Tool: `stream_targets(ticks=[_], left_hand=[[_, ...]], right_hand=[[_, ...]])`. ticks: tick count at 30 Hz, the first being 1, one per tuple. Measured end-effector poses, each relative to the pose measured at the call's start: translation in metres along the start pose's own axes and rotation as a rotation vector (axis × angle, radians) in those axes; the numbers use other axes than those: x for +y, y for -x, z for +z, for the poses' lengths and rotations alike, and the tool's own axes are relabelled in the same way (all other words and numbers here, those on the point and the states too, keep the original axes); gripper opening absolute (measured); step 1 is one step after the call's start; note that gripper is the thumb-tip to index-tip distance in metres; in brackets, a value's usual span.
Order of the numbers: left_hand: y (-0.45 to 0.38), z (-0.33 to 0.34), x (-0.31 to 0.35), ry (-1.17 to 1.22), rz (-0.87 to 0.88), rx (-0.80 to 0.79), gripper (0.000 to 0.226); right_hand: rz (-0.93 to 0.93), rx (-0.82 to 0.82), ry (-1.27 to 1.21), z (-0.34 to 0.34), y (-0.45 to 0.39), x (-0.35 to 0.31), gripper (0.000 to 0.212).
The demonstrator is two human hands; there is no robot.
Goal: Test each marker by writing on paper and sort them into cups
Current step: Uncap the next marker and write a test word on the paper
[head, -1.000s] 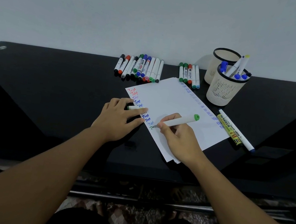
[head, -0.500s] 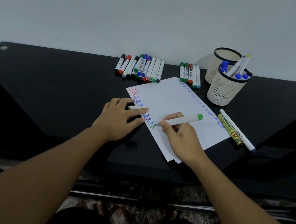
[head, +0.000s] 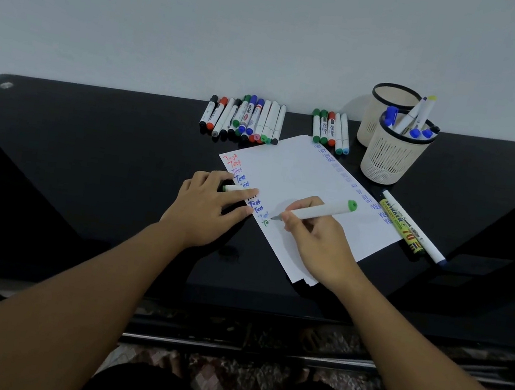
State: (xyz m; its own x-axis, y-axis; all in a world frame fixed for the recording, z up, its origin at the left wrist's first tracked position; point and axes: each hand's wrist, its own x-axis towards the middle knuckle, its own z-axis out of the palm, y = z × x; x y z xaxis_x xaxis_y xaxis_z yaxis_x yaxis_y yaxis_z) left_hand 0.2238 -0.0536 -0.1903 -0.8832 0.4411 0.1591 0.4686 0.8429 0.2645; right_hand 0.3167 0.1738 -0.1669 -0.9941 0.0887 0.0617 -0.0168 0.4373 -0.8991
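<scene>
Right hand (head: 316,237) writes with green marker (head: 317,211) (tip on paper (head: 301,181)).

Right hand (head: 316,237) with green marker (head: 317,212) moves slightly right along the line, green writing (head: 266,222) on paper (head: 305,182) grows longer

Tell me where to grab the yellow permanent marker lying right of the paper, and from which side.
Grip the yellow marker across its mid-barrel, coming from above. It lies flat on the black table, slanting away from the cups, with a white pen right alongside and the paper edge on its other side, so a pinch from above probably suits best.
</scene>
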Motion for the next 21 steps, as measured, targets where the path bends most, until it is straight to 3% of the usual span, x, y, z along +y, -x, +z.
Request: stream_targets(ticks=[21], left_hand=[[-0.0004,-0.0004,0.0001,0.005,-0.012,-0.018,0.043]], right_hand=[[-0.027,-0.013,0.082,0.0010,-0.0013,0.0015,0.004]])
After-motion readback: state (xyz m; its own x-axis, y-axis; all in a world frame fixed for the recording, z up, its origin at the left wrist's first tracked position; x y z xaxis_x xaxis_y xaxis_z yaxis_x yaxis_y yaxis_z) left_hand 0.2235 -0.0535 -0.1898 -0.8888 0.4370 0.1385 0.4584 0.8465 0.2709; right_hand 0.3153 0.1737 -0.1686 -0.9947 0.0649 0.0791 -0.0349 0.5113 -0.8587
